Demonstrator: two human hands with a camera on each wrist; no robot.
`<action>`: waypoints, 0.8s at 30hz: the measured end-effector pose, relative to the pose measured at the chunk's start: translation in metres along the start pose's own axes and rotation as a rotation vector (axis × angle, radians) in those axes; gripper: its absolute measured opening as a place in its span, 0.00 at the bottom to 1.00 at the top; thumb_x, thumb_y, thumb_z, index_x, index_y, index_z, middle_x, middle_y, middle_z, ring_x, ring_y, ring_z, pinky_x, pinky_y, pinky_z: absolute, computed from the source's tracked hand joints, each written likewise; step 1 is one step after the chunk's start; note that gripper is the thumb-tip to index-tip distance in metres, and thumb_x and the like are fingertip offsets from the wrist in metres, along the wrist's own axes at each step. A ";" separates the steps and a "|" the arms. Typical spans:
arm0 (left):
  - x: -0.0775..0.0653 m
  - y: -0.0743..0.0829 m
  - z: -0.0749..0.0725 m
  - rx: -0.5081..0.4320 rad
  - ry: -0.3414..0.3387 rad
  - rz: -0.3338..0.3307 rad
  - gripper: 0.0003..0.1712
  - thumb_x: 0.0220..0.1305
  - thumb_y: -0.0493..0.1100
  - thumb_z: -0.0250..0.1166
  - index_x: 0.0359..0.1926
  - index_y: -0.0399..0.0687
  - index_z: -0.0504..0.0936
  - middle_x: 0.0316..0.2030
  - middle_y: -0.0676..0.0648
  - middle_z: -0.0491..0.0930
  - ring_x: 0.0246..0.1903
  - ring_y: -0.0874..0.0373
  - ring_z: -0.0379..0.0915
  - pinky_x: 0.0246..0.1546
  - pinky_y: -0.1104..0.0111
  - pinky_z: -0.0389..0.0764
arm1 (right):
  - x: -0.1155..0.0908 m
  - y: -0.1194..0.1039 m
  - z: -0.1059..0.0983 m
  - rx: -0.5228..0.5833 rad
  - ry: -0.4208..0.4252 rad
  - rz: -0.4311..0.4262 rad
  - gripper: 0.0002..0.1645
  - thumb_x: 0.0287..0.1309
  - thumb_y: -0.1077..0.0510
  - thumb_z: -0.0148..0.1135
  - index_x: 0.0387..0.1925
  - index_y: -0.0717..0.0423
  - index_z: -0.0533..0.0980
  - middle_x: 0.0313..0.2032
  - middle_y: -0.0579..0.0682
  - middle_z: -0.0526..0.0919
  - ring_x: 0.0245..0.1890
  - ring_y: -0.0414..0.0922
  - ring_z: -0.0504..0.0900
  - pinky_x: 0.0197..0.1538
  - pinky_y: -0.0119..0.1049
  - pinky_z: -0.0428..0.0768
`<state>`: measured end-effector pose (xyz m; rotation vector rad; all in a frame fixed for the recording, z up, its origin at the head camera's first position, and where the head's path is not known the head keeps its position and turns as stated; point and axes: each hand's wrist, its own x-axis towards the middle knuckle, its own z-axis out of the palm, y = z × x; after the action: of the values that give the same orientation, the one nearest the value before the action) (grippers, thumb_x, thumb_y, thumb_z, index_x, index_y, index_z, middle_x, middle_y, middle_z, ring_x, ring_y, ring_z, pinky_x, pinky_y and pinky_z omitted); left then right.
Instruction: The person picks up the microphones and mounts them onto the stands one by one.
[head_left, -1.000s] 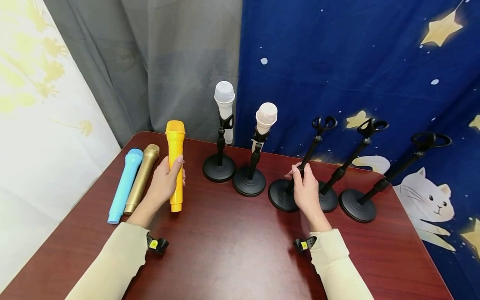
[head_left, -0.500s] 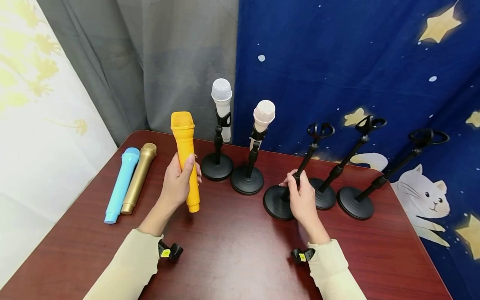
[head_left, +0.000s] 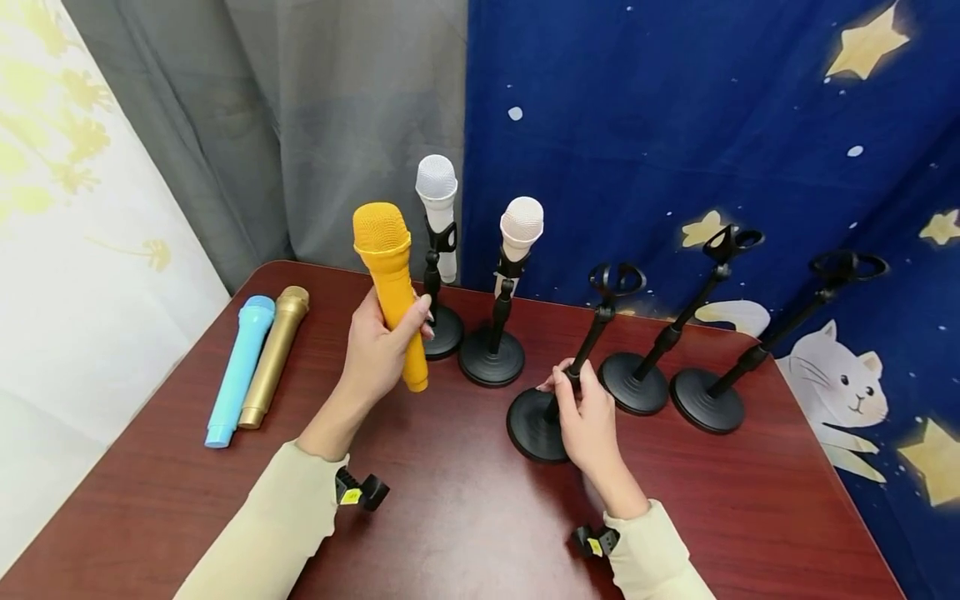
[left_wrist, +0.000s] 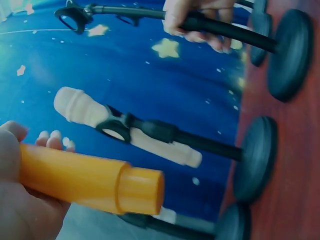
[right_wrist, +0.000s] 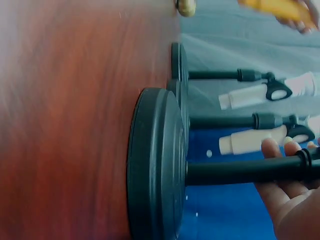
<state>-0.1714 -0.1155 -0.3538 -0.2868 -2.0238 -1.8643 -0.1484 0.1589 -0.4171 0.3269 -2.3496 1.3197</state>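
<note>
My left hand (head_left: 378, 342) grips a yellow microphone (head_left: 390, 275) round its handle, head up and leaning left, above the table. In the left wrist view the yellow microphone's lower end (left_wrist: 100, 182) sticks out past my fingers. My right hand (head_left: 592, 421) holds the pole of a black microphone stand (head_left: 536, 427), whose round base is close over the table and whose clip at the top holds nothing. The right wrist view shows this stand's base (right_wrist: 157, 170) large, with my fingers round the pole. Two stands at the back carry a white microphone (head_left: 437, 187) and a pale cream microphone (head_left: 522, 225).
A blue microphone (head_left: 242, 367) and a gold microphone (head_left: 276, 354) lie side by side at the table's left. Two more stands with bare clips, one black stand (head_left: 637, 383) and another black stand (head_left: 708, 400), stand at the right. Curtains hang behind the table (head_left: 450, 500).
My left hand has moved right and up with the yellow microphone, now tilted. My right hand has drawn its stand left and nearer to me, away from the other two bare stands.
</note>
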 end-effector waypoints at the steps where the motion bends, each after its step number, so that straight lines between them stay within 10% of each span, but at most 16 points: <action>1: 0.001 0.002 0.002 0.014 -0.004 0.008 0.15 0.70 0.44 0.66 0.48 0.40 0.72 0.30 0.47 0.78 0.27 0.58 0.81 0.35 0.69 0.85 | -0.002 -0.001 0.002 0.003 0.003 -0.011 0.08 0.74 0.54 0.57 0.41 0.54 0.76 0.31 0.45 0.88 0.36 0.42 0.89 0.46 0.18 0.77; 14: 0.022 0.042 0.042 0.073 -0.045 0.167 0.12 0.64 0.44 0.71 0.35 0.43 0.77 0.26 0.47 0.77 0.27 0.55 0.76 0.32 0.68 0.80 | -0.016 -0.017 0.027 -0.022 0.048 -0.115 0.02 0.69 0.60 0.62 0.39 0.52 0.76 0.31 0.44 0.88 0.33 0.38 0.89 0.38 0.25 0.82; 24: 0.027 0.081 0.058 0.002 -0.123 0.383 0.24 0.73 0.37 0.57 0.64 0.34 0.61 0.39 0.41 0.70 0.40 0.56 0.70 0.44 0.68 0.75 | -0.019 -0.026 0.040 -0.004 0.006 -0.127 0.05 0.73 0.55 0.58 0.42 0.52 0.76 0.32 0.45 0.88 0.35 0.38 0.88 0.40 0.35 0.85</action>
<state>-0.1718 -0.0525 -0.2716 -0.7476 -1.8831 -1.6378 -0.1312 0.1114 -0.4247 0.4621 -2.2861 1.2544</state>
